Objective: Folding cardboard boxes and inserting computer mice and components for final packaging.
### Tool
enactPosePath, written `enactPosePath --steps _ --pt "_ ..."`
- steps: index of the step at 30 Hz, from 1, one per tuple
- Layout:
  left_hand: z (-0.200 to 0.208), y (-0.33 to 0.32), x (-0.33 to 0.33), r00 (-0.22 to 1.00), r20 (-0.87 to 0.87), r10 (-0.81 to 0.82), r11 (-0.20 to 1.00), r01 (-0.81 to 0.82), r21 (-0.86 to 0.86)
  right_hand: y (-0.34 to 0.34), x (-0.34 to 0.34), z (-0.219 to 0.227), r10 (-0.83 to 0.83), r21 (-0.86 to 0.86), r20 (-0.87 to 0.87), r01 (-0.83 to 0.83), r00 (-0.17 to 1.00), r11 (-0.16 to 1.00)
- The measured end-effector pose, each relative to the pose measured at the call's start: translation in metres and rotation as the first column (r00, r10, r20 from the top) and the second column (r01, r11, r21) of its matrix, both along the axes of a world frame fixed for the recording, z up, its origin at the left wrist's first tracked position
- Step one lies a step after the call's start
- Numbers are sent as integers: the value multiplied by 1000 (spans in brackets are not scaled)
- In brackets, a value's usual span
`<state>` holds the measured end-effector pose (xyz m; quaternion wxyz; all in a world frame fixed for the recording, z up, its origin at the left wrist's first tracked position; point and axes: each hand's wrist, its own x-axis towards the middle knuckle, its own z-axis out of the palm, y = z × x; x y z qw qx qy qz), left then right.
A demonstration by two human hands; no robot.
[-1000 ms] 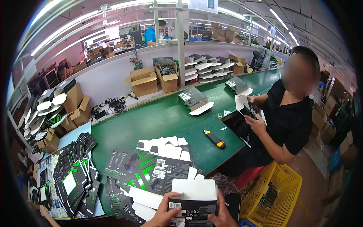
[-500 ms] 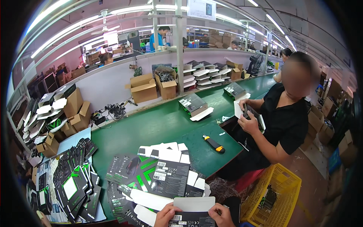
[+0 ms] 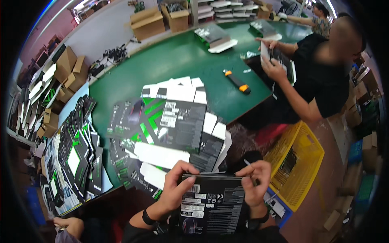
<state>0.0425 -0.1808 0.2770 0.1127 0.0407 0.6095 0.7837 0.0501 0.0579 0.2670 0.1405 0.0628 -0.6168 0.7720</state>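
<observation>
Close to my body is a black printed carton, its back panel with white labels and small print facing up. My left hand grips its upper left corner, thumb on the panel and fingers behind the edge. At the upper right corner my right hand pinches the same edge between thumb and fingers. The carton's white flap does not show now. Just beyond my hands lies a fanned pile of flat black and green cartons with white flaps.
Left are dark green-marked sleeves; another person's hand is at lower left. A yellow-black utility knife lies on the green table. At right, a co-worker holds a carton, near a yellow basket.
My view has tipped downward. My hands and the carton appear higher, more of its back panel shows, and its white flap is out of sight. Another person's hand appears more fully at lower left.
</observation>
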Motion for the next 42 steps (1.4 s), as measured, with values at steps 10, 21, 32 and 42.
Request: enactPosePath --steps 10,21,32,42 --pt "33 4 5 998 54 11 998 -8 -61 9 -8 37 243 258 203 -291 949 921" --pt "38 -7 1 997 9 -82 987 82 -137 9 -1 38 276 34 419 -319 865 947" --pt "24 -2 11 999 -39 21 996 -24 -85 0 -3 29 243 -110 475 -217 846 970" --pt "36 -3 4 999 -44 -29 976 19 -217 -3 -4 34 164 82 360 -206 918 975"
